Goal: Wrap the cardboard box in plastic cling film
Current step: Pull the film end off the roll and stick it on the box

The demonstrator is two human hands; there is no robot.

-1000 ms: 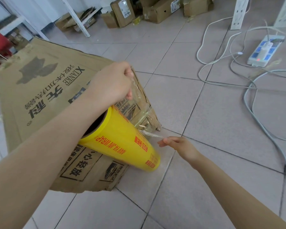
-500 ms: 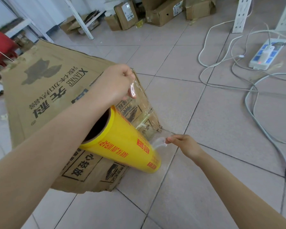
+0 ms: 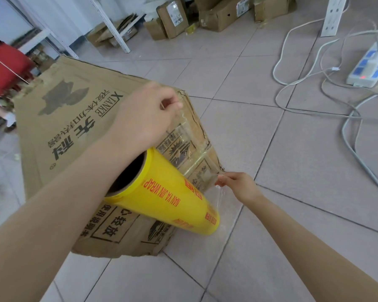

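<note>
Stretching over the brown cardboard box, the clear plastic film is pinched by the left hand and right hand. Pulled wider than before, it can be stuck down.

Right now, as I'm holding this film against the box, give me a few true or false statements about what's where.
1. The left hand pinches the film at the top edge of the cardboard box. True.
2. The right hand grips the yellow roll. False: it pinches the film's lower edge beside the box's bottom corner, apart from the roll.
3. The yellow roll lies against the box's side, between the two arms. True.
4. Film already covers the whole box. False: it spans only part of one side, near the corner.
5. The power strip sits on top of the box. False: it lies on the floor, off to the right.
</note>
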